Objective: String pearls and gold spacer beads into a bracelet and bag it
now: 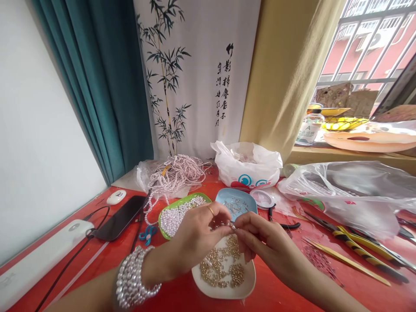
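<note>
My left hand point(203, 232) and my right hand point(261, 236) meet above a white dish point(224, 293) of gold beads point(211, 268). Both pinch a short string of small shiny beads point(231, 225) between thumb and fingers; its details are partly hidden by the fingertips. Several strands of pearl beads point(133, 277) wrap my left wrist. Behind my left hand lies a green dish point(164, 232) filled with white pearl beads point(178, 216). A blue dish point(224, 194) with small metal pins point(238, 208) sits just beyond my fingers.
Pink bead strands point(182, 173) are heaped at the back. Plastic bags point(248, 167) stand behind the dishes. Yellow-black pliers point(357, 247), tweezers point(347, 262) and black-handled pliers point(289, 226) lie to the right. A phone point(120, 219) and power strip point(45, 260) lie left.
</note>
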The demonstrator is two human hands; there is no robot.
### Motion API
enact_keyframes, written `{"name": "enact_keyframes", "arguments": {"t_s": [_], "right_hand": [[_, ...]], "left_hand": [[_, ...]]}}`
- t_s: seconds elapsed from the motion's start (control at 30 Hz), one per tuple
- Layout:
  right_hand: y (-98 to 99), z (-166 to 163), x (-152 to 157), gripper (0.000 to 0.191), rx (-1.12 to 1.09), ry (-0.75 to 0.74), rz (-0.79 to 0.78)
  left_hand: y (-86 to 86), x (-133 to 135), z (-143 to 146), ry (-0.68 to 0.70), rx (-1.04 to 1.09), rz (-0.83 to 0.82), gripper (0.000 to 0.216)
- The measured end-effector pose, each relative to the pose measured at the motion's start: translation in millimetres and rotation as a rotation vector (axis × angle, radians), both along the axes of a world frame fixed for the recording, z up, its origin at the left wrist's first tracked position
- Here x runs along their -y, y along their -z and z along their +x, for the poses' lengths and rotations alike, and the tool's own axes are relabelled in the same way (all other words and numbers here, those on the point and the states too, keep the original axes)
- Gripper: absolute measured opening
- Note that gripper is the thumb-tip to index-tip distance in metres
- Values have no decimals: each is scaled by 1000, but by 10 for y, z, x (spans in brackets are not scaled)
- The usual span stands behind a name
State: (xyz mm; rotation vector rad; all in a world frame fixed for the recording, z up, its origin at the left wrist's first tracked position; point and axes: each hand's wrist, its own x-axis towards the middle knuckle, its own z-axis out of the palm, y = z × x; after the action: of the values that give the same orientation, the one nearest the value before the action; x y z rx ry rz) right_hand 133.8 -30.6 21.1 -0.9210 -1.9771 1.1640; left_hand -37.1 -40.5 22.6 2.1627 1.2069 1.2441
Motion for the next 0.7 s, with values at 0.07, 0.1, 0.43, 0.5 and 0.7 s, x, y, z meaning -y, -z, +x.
{"name": "enact_keyframes", "arguments": {"t_s": [0.07,0.1,0.43,0.5,0.7], "right_hand": [[9,5,-4,18,5,11,-8],[14,10,-10,19,3,14,-21],[-47,33,-41,20,7,71,-28],[-59,35,-32,19,30,73,-13],[-56,37,-25,17,47,65,6]], "left_hand": [[-17,4,-1,5,-7,-21,9],[-31,5,-5,17,-13,-40,10],[-165,-31,-89,78,19,-95,8],[-156,-34,-96,76,5,-97,6],[-161,-25,-91,84,-89,51,10]]}}
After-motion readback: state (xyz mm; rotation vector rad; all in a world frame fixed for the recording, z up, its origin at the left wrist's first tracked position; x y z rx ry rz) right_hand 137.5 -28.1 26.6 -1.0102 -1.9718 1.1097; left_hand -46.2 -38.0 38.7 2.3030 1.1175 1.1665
